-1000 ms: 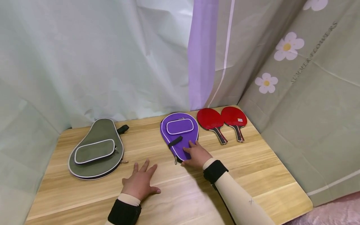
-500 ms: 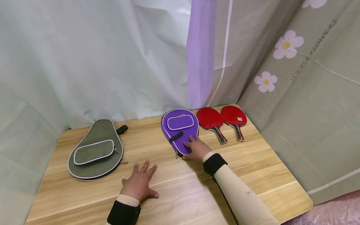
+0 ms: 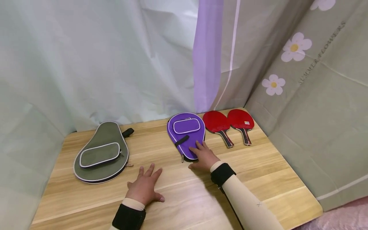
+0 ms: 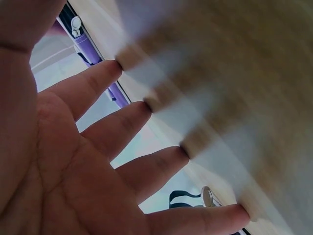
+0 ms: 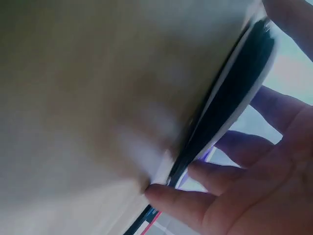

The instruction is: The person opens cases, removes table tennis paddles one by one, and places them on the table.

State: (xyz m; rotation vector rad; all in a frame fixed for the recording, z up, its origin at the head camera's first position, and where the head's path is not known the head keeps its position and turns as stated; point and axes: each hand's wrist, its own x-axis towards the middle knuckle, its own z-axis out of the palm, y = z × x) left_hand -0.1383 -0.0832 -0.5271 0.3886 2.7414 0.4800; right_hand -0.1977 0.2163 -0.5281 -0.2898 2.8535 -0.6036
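In the head view a purple table tennis paddle case with white piping lies flat near the back of the table. My right hand rests at its narrow lower right end, fingertips on the cloth and thumb just off the near edge. Seen from the right wrist, the fingers lie extended along the case's dark zipped side. My left hand lies spread on the wood, holding nothing. Left of it is a grey-green paddle case with a front pocket and a black strap loop.
Two red table tennis paddles lie side by side to the right of the purple case, handles toward the front right. The wooden table meets hanging curtains at the back and sides. Pink fabric shows beyond the lower right corner.
The purple case has shifted slightly toward the back of the table along with my right hand, whose thumb now sits off its end. My left hand has stayed in place.
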